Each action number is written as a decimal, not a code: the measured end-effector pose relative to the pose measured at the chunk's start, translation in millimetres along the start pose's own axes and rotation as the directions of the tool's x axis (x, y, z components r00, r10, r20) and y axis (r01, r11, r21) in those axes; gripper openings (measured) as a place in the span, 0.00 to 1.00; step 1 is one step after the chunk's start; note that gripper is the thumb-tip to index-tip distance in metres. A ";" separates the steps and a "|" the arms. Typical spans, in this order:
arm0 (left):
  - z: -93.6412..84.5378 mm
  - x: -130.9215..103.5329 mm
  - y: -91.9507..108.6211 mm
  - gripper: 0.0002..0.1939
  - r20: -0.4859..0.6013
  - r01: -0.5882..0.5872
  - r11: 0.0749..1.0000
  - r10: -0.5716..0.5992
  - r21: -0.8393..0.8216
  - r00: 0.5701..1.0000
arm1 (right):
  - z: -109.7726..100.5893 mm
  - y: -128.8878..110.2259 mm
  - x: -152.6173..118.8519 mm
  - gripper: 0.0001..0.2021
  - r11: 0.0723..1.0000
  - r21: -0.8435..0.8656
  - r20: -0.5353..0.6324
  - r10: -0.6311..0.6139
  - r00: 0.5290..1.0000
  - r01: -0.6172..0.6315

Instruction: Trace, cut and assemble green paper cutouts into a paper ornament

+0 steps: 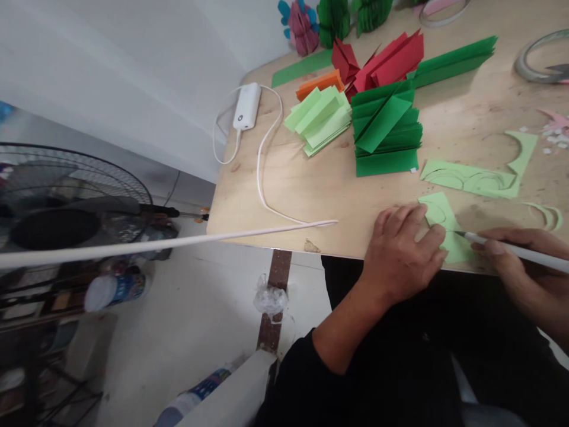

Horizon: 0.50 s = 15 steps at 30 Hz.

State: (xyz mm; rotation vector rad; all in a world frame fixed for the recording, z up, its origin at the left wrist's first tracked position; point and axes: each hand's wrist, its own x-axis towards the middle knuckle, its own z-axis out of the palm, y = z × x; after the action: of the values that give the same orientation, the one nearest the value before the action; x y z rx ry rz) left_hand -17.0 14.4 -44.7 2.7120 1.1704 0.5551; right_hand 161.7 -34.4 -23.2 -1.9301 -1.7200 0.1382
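At the table's front edge lies a small light green piece of paper (457, 244) with a curved outline drawn on it. My left hand (402, 249) rests on its left side, fingers bent and apart, pressing it against the tabletop. A white pen (511, 248) is gripped in my right hand (528, 273), its dark tip touching or just over the paper. Just beyond is a larger light green offcut (473, 178) with drawn curves and a cut-out edge. Thin curved light green strips (549, 216) lie above my right hand.
Folded paper stacks stand farther back: dark green (386, 130), light green (322, 115), orange (320, 85) and red (395, 59). A white power bank (248, 107) has a white cable (262, 160) crossing the table's left side. Tape rolls (528, 62) lie right; a fan (57, 219) stands left.
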 end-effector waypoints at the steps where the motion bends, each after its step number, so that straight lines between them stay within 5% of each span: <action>1: -0.1 0.1 -0.1 0.16 0.000 -0.001 1.000 0.001 0.001 1.000 | -0.5 0.5 -0.5 0.16 1.000 0.000 0.001 -0.002 1.000 0.002; 15: 0.0 1.0 0.5 0.16 -0.005 0.005 1.000 -0.005 -0.021 1.000 | -3.8 -2.3 -4.9 0.15 0.998 0.009 0.018 0.060 0.998 -0.060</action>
State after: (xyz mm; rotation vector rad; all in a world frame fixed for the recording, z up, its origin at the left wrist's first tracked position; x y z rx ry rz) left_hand -16.1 14.8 -44.3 2.6913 1.1657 0.5710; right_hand 160.4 -40.2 -20.2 -1.9803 -1.6708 0.1857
